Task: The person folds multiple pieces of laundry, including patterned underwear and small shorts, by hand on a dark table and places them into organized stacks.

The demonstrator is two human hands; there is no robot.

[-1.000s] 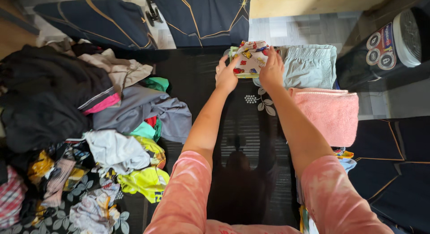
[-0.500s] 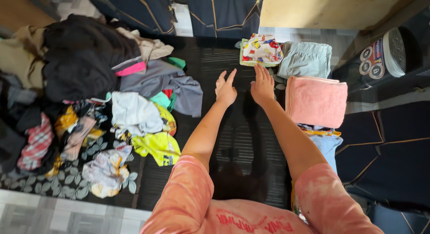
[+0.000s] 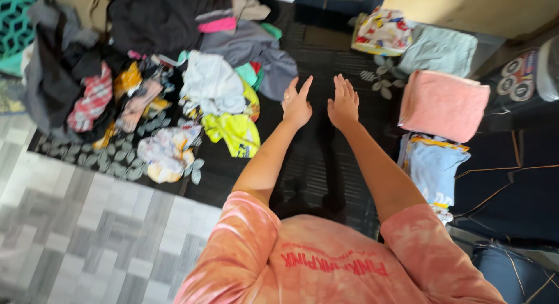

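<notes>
Both hands are pulling back empty, open flat: left hand (image 3: 297, 103), right hand (image 3: 343, 100); beside them, folded pink towel (image 3: 443, 103) stacked, unsorted clothes pile (image 3: 174, 77) waiting.

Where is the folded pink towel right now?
In the head view the folded pink towel lies on the dark table to the right of the right hand, between the pale green folded cloth and the light blue folded stack.

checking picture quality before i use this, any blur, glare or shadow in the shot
Head view: even soft light, no hard glare; left hand and right hand slightly soft; glossy black table reflects a dark shape near the body; pink towel and clothes pile clear enough.
</notes>
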